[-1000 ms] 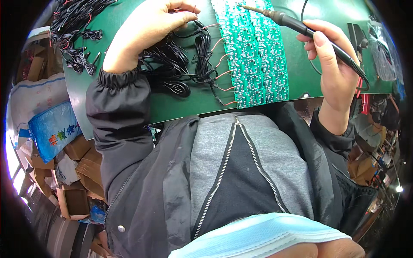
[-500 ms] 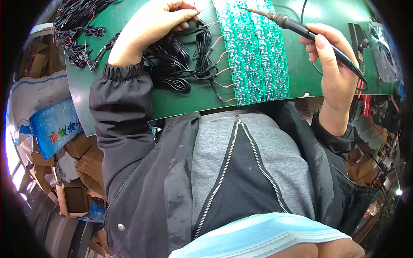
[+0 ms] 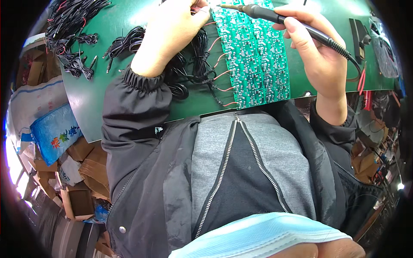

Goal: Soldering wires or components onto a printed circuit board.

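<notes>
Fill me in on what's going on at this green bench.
A person in a black jacket is working on a panel of small green circuit boards lying on a dark green work surface. The right hand has a pen-like grip on a black soldering iron, tip toward the panel's far left corner. The left hand holds thin red and black wires at that corner. Bundled black cables lie beside the panel.

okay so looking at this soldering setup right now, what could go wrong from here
The soldering iron tip sits very near the left hand fingertips pinching a wire at the green circuit board panel edge, so a slip might burn them.

Black cable bundles lie tangled under that hand; a snag could tug soldered red leads loose.

The iron's cord trails over the right hand and might drag.
</notes>
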A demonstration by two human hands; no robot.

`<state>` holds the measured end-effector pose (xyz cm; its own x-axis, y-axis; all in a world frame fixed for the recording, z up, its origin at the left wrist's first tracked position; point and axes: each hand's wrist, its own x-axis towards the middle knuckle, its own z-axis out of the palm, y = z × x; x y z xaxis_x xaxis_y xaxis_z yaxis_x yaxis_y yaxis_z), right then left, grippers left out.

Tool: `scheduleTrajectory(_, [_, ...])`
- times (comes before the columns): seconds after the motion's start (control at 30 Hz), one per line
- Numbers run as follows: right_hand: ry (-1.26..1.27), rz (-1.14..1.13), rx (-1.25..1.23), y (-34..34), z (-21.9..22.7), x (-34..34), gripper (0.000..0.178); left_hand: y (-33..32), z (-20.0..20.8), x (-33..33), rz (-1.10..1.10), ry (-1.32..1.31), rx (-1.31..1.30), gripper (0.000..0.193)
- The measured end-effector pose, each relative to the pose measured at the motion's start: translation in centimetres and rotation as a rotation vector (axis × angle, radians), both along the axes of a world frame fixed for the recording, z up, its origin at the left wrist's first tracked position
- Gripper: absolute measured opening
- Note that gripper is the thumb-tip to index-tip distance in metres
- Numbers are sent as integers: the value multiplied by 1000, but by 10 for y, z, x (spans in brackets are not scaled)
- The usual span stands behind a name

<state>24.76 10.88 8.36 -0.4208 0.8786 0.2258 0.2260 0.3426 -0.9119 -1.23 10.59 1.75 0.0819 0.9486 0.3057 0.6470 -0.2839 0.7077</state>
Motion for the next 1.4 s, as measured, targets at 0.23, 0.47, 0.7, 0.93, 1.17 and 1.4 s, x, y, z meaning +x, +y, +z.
scheduleTrajectory(0.23, [34, 47, -35, 7, -5, -4, 18, -1, 13, 4, 27, -19, -76, 14])
scheduleTrajectory(0.47, [-135, 22, 88, 5, 5, -12, 18, 0, 6, 3, 53, 43, -59, 15])
scheduleTrajectory(0.7, [5, -71, 70, 1, 3, -5, 18, -1, 5, 5, 48, 48, -26, 14])
scheduleTrajectory(0.93, [-71, -136, 120, -8, 11, 2, 18, -3, 25, 0, 4, 89, -117, 16])
scheduleTrajectory(1.17, [-95, -38, 57, -2, 6, 19, 25, -6, 35, -15, -48, -176, -438, 17])
scheduleTrajectory(1.4, [-65, -81, 75, -2, 5, 10, 22, -6, 14, -4, 8, 97, 39, 13])
